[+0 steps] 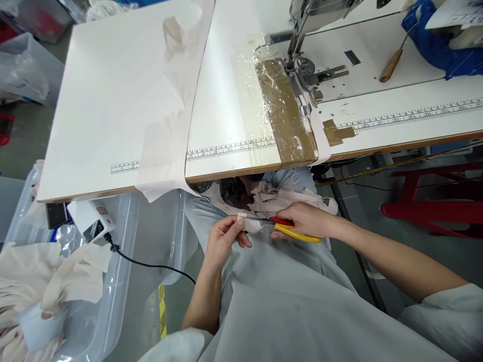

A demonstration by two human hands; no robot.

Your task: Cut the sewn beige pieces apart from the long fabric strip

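Observation:
My left hand (225,235) pinches a small white fabric piece (249,222) below the table's front edge, over my lap. My right hand (307,220) is closed round red and yellow scissors (292,229), whose blades reach left to the fabric piece. A heap of cream fabric pieces (281,193) lies on my lap just behind both hands. A long strip of cream fabric (171,125) hangs over the white sewing table (113,90).
A sewing machine (313,30) stands at the back right, with brown tape (285,113) on the table before it. A clear plastic bin (124,266) with cream fabric sits at the left, beside a cable. A red stool (433,201) stands at the right.

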